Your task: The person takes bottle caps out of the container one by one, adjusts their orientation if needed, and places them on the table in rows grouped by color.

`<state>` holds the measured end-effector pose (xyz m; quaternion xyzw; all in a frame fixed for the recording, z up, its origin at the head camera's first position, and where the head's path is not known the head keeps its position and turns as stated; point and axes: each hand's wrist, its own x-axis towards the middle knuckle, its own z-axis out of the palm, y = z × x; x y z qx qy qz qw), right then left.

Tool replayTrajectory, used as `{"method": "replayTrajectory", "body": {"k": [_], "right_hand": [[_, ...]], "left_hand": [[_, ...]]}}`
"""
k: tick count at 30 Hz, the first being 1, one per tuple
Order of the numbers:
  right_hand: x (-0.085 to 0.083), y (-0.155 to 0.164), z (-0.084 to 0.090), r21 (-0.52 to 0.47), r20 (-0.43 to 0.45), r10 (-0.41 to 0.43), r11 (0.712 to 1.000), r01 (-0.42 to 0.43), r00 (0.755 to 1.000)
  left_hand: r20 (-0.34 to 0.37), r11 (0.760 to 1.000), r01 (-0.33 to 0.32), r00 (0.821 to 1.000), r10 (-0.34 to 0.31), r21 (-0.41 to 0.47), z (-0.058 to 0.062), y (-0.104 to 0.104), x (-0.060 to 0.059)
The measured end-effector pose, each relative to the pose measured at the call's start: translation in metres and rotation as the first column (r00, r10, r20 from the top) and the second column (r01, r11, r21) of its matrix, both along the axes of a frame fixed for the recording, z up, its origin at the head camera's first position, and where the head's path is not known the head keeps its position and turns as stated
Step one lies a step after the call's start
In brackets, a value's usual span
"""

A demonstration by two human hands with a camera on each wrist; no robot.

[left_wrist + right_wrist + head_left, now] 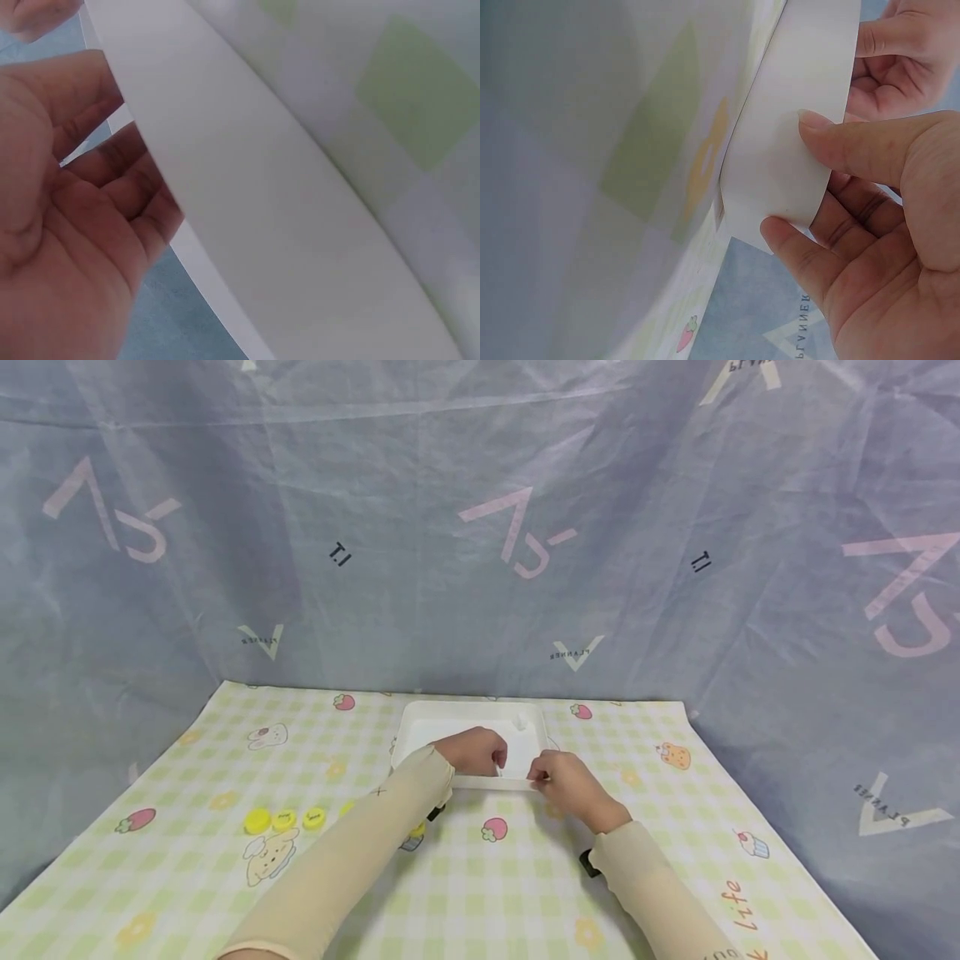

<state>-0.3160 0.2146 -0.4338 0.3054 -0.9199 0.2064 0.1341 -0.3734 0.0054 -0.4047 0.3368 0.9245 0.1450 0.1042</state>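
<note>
A shallow white rectangular tray (468,708) sits at the far middle of the table. My left hand (474,750) reaches over its front wall, fingers bent down inside. A small white piece (498,770) shows at its fingertips; the wall hides part of these fingers in the left wrist view. At the tray's front right corner, my right hand (567,783) grips the wall. In the right wrist view its thumb (859,146) lies on the outer face and other fingers pass behind the edge. A small whitish thing (520,721) lies in the tray's back right corner.
Yellow round caps (257,821), some with dark writing, stand in a row at left. My left sleeve (360,852) covers part of that row. A checked cloth (487,893) with printed pictures covers the table. Behind it hangs a grey-blue curtain (420,602).
</note>
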Motion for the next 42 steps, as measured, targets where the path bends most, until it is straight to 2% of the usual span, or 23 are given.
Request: {"method": "replayTrajectory", "body": {"k": [5, 9, 16, 20, 25, 30, 33, 37, 42], "right_hand": [[0.001, 0.001, 0.0, -0.002, 0.016, -0.013, 1.0, 0.013, 1.0], [0.002, 0.003, -0.001, -0.003, 0.019, -0.035, 0.999, 0.035, 0.999], [0.003, 0.003, -0.006, -0.005, 0.038, -0.033, 0.999, 0.033, 0.999], [0.004, 0.0, -0.008, -0.013, 0.049, -0.04, 0.999, 0.041, 0.998], [0.004, -0.003, -0.007, -0.014, 0.057, -0.038, 0.999, 0.039, 0.998], [0.003, -0.003, -0.002, -0.015, 0.063, -0.044, 0.999, 0.045, 0.997], [0.002, -0.001, 0.0, -0.017, 0.059, -0.046, 0.999, 0.047, 0.997], [0.001, 0.0, 0.002, -0.023, 0.061, -0.054, 0.998, 0.055, 0.997], [0.0, -0.002, 0.002, -0.026, 0.054, -0.036, 0.999, 0.038, 0.998]], "left_hand": [[-0.023, 1.0, 0.003, 1.0, -0.003, 0.002, 0.002, -0.004, -0.001], [-0.053, 1.0, 0.014, 0.999, -0.013, 0.015, 0.009, -0.008, 0.001], [-0.038, 0.997, 0.021, 0.999, -0.018, 0.08, 0.027, -0.024, 0.02], [-0.069, 0.991, 0.041, 0.997, -0.033, 0.125, 0.04, -0.036, 0.033], [-0.147, 0.986, 0.066, 0.988, -0.043, 0.155, 0.06, -0.06, 0.06], [-0.237, 0.98, 0.085, 0.971, -0.041, 0.18, 0.073, -0.098, 0.095], [-0.258, 0.983, 0.041, 0.966, 0.007, 0.181, 0.08, -0.124, 0.119], [-0.262, 0.976, -0.057, 0.959, 0.112, 0.21, 0.084, -0.161, 0.147], [-0.271, 0.958, -0.172, 0.934, 0.232, 0.228, 0.072, -0.207, 0.174]]}}
